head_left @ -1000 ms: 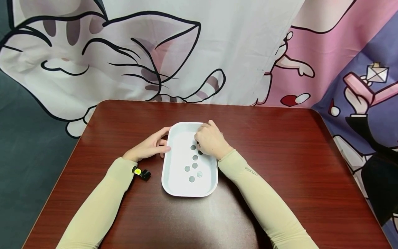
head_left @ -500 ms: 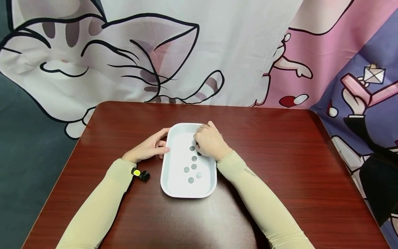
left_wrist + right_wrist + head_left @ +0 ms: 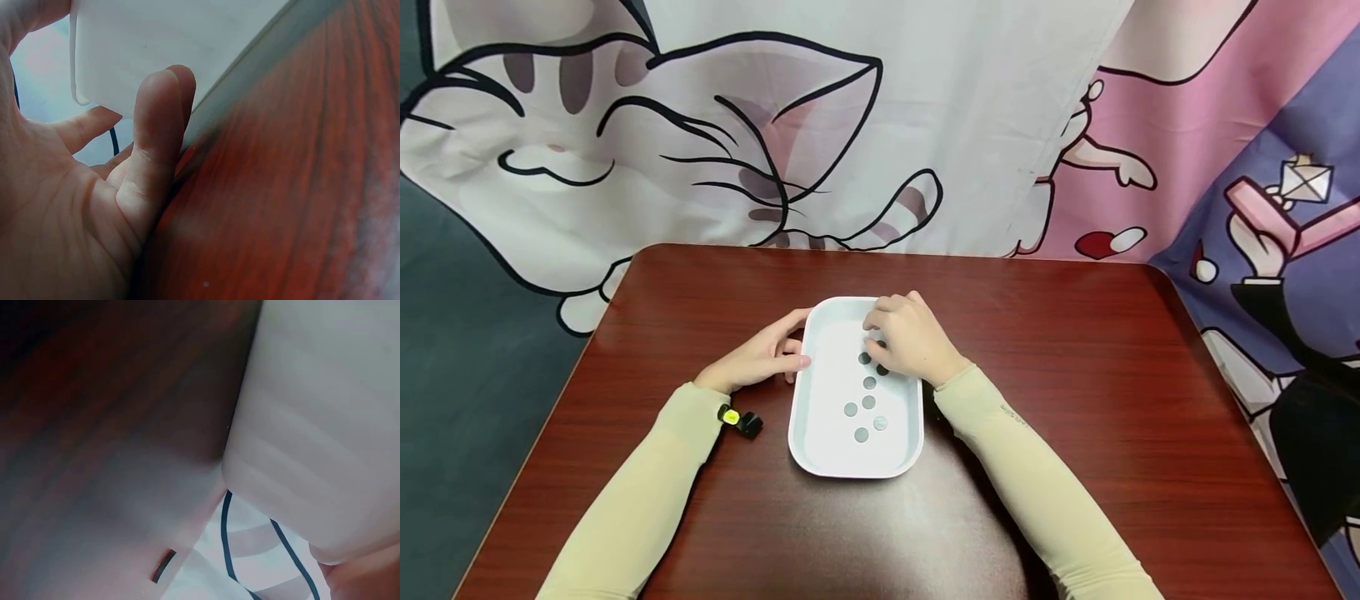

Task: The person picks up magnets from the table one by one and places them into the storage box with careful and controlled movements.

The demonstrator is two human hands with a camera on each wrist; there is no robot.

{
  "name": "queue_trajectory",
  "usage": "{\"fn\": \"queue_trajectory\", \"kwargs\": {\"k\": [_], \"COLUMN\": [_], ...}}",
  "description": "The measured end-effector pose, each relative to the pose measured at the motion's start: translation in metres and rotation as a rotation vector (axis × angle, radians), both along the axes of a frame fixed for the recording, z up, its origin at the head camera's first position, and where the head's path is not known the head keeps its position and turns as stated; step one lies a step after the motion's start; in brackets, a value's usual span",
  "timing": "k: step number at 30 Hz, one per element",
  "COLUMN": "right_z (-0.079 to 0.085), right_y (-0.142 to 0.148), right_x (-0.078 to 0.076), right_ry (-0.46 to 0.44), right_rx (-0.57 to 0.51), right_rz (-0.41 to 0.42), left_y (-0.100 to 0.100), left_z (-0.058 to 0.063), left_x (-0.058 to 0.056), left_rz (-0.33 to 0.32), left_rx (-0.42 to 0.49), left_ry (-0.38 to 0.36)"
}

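Observation:
A white rectangular tray (image 3: 827, 458) lies on the table, with several small grey coin-like discs (image 3: 861, 434) loosely lined up in it. My left hand (image 3: 760, 354) touches the tray's left edge, its index finger near the far corner and its thumb on the rim. In the left wrist view that hand (image 3: 75, 194) shows its palm and relaxed fingers beside the tray wall (image 3: 144, 44). Over the tray's far right part is my right hand (image 3: 910, 337), thumb and fingers apart, dark discs close under them. Only a sliver of this hand (image 3: 369, 575) appears in the right wrist view.
The reddish-brown wooden table (image 3: 1075, 400) surrounds the tray. Behind its far edge hangs a curtain (image 3: 985, 150) printed with cartoon figures. A small black device with a yellow spot (image 3: 741, 419) is strapped at my left wrist. A black object (image 3: 1311, 450) stands beyond the table's right side.
My right hand's fingers have spread from a closer curl and the hand has shifted slightly right, uncovering another dark disc. The left hand and tray stay put.

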State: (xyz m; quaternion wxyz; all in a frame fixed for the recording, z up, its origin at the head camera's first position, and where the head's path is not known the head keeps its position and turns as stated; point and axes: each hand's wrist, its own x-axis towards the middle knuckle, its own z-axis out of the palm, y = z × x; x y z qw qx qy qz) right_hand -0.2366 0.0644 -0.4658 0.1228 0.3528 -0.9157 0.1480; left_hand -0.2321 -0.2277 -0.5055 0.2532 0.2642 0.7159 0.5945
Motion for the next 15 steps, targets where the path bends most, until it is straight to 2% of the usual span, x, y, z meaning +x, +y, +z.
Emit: {"fn": "queue_trajectory", "kwargs": {"k": [7,15], "right_z": [0.002,0.005], "right_y": [0.004,0.016], "right_x": [0.002,0.002], "right_ry": [-0.021,0.03], "right_rx": [-0.122,-0.192], "right_rz": [0.015,0.022], "left_y": [-0.002,0.0], "left_z": [0.001,0.003], "left_x": [0.0,0.001], "left_rz": [-0.008,-0.003], "left_rx": [0.009,-0.003], "left_ry": [0.006,0.01]}}
